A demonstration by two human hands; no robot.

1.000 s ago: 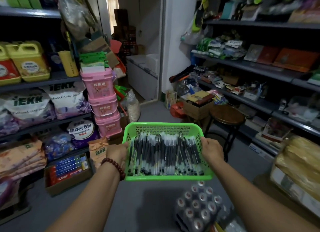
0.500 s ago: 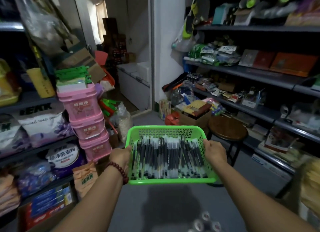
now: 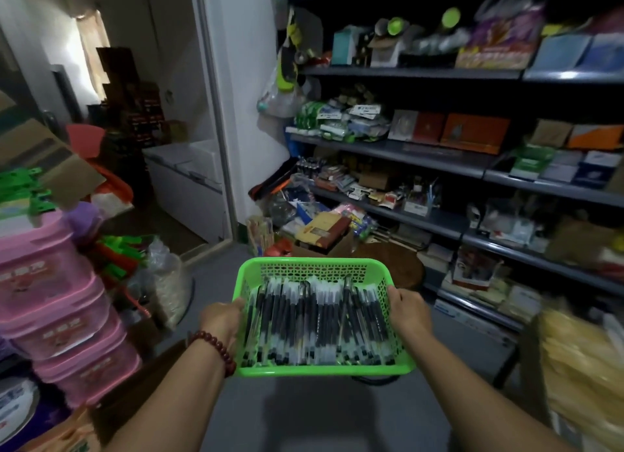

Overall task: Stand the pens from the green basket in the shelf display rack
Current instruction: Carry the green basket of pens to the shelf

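We held the green basket (image 3: pixel 322 371) level in front of us, a hand at each short side. The left hand (image 3: pixel 221 320) gripped the left rim and the right hand (image 3: pixel 410 313) gripped the right rim, both clamped on the plastic. Holding it at both ends probably kept it flat, so the loose pens (image 3: pixel 317 323) would not slide or spill. They lay side by side, running near to far, all inside the basket and none yet stood anywhere. The shelves (image 3: pixel 405 154) rose at the right, apart from the basket; we could not tell which fitting there was meant for the pens. We counted one basket, two hands and three stacked pink tubs (image 3: pixel 50 282) at the left. The pens, several dozen, were packed too tightly to count.
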